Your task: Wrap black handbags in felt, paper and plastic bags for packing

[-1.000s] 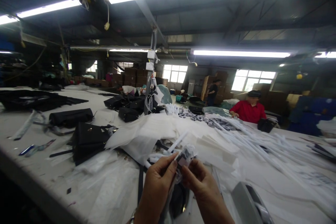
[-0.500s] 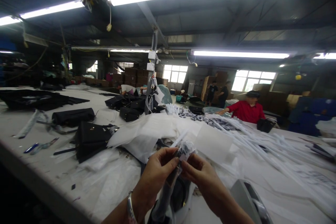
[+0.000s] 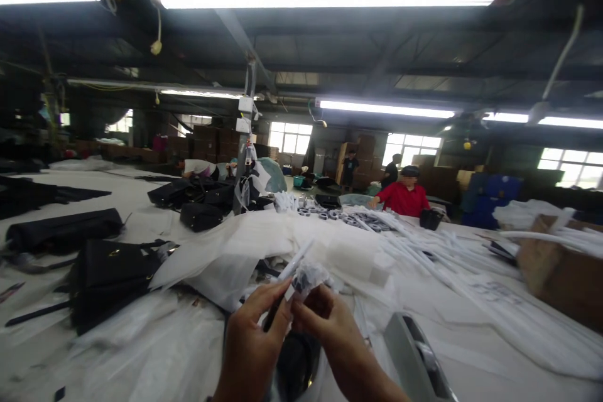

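Observation:
My left hand (image 3: pixel 254 336) and my right hand (image 3: pixel 334 330) meet at the front middle, both closed, thumbs and fingers pinching crumpled clear plastic wrap (image 3: pixel 311 276). Something dark is bundled inside the wrap; its kind is hard to make out. Directly below my hands lies a black handbag (image 3: pixel 296 367) with a small gold-coloured fitting, partly hidden by my hands. A grey tape dispenser (image 3: pixel 409 352) stands to the right of my right hand. Past my fingers spread white sheets (image 3: pixel 268 232) of thin packing material.
A black handbag (image 3: pixel 110 276) lies at left, with more black bags (image 3: pixel 202 216) behind. Long white tubes (image 3: pixel 452 270) cover the right side of the table, near a cardboard box (image 3: pixel 560 270). Across the table is a person in red (image 3: pixel 402 199). A post (image 3: pixel 245 138) rises mid-table.
The view has turned right, bringing the cardboard box into sight. My hands still grip the plastic wrap; my right fingers have moved closer to my left fingertips.

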The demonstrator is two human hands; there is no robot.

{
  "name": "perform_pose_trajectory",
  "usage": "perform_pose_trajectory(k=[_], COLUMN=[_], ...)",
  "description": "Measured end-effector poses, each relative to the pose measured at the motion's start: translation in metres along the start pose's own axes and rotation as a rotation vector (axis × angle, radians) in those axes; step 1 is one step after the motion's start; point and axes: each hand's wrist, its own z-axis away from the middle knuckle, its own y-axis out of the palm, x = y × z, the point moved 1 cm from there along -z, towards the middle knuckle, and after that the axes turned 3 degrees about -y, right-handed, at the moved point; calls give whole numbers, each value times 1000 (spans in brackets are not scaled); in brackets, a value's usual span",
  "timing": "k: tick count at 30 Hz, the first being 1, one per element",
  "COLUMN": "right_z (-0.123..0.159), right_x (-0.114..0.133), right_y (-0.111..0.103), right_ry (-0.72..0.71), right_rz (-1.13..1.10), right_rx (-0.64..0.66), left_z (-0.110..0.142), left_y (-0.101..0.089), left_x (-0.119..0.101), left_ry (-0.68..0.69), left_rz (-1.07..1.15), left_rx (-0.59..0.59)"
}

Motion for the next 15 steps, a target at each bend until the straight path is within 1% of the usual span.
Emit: perform_pose_trajectory(k=[2,6,10,13,15], right_z=[2,5,3,2,1], right_x=[2,0,-4,-4,-5], right_y=[1,2,6,11,13], right_ry=[4,-32,-38,-75,-99], right_rz=[-19,-52,-54,-57,-43], right_rx=[1,-23,-103,-119,-138], left_z=[-2,-2,7,13,15], left_y=[-1,-2,2,6,7], left_x=[5,11,13,13,12], left_ry=[14,41,137,205,219], left_rz=[-16,-78,-180,-218,-228], left_rx=[2,17,-48,-118,-130])
